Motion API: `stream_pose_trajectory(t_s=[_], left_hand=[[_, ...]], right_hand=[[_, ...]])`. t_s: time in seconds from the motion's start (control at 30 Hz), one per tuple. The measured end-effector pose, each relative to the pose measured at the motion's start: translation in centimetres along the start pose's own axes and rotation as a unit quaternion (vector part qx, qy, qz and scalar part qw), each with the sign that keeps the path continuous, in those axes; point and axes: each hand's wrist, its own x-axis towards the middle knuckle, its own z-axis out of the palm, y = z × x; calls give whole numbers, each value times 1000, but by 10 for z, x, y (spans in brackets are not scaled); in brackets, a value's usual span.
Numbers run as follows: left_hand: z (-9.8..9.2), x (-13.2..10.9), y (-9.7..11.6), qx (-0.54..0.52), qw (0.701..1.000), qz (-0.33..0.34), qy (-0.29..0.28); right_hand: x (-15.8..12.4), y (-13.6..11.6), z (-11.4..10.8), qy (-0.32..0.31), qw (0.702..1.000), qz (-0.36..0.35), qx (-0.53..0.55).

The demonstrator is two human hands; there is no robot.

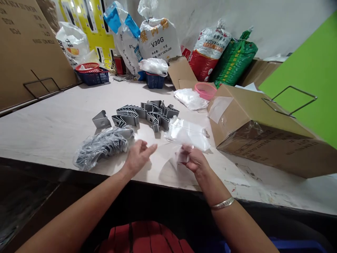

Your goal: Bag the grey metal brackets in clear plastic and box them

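Note:
My right hand (pixel 193 158) is closed in a pinch on a clear plastic bag (pixel 184 154), held just above the table's front edge. My left hand (pixel 138 154) hovers beside it, holding nothing, its fingers loosely apart and pointing toward the bag. Left of that hand lies a filled plastic bag of grey metal brackets (pixel 102 146). A row of nested grey metal brackets (pixel 147 114) lies loose on the table behind my hands, with one single bracket (pixel 101 120) apart at the left. A pile of empty clear bags (pixel 188 133) lies beyond my right hand.
A taped cardboard box (pixel 263 133) sits at the right. At the back stand printed sacks (pixel 158 38), blue baskets (pixel 94 75), a pink bowl (pixel 205 89) and more plastic (pixel 191 98). Cardboard sheets (pixel 26 45) lean at the left, and a green board (pixel 310 73) at the right.

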Motion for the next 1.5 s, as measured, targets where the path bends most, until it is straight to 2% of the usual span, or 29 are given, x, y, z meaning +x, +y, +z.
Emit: stream_pose_trajectory(t_s=[0.07,0.13,0.27,0.33,0.5,0.57,0.6,0.63,0.7,0.77,0.8,0.87,0.93,1.07,1.13,1.17,1.2,1.27,1.3,1.33,1.37,1.43,1.5], left_hand=[[11,-11,-11,-53,990,-104,-76],[21,-20,-15,-120,964,-189,-145],[33,-22,-8,-263,889,-313,-207],[37,-20,-5,-291,865,-342,-222],[43,-16,-7,-264,895,-311,-181],[44,-16,-9,-257,901,-314,-156],[44,-15,-10,-252,904,-314,-143],[44,-15,-11,-247,908,-312,-132],[43,-15,-12,-234,916,-301,-124],[42,-17,-13,-226,926,-276,-128],[43,-18,-13,-226,929,-258,-136],[44,-22,-15,-232,934,-224,-156],[46,-26,-17,-251,931,-205,-168],[43,-28,-21,-305,912,-233,-143],[37,-27,-24,-320,906,-250,-117],[34,-27,-25,-324,905,-256,-101],[31,-27,-26,-328,905,-259,-86],[25,-26,-27,-335,904,-260,-59],[22,-26,-27,-340,903,-259,-47],[20,-26,-28,-346,901,-258,-37],[17,-26,-28,-352,899,-259,-29],[11,-26,-30,-363,893,-266,-14],[5,-27,-33,-371,886,-277,-2]], right_hand=[[1,4,1,22,997,48,61],[-1,6,4,25,996,56,68],[-9,13,12,9,995,41,95],[-11,18,14,-4,994,10,110],[-12,27,7,-47,994,-35,88],[-14,28,-2,-45,995,-79,31],[-16,28,-7,-25,992,-122,-22],[-18,26,-13,8,980,-178,-84],[-23,18,-21,73,925,-309,-206],[-26,4,-24,84,861,-404,-297],[-25,-3,-22,72,838,-426,-333],[-17,-19,-11,53,818,-417,-393],[-1,-34,5,68,806,-368,-459],[29,-53,30,123,701,-287,-641],[30,-55,32,147,679,-306,-651],[26,-53,31,133,685,-337,-633],[20,-49,29,91,698,-374,-604],[7,-34,26,-64,720,-431,-540],[1,-25,25,-151,716,-436,-523],[-3,-16,24,-215,701,-434,-524],[-5,-8,25,-253,683,-432,-532],[-1,4,29,-277,669,-428,-541],[9,5,34,-247,696,-431,-518]])
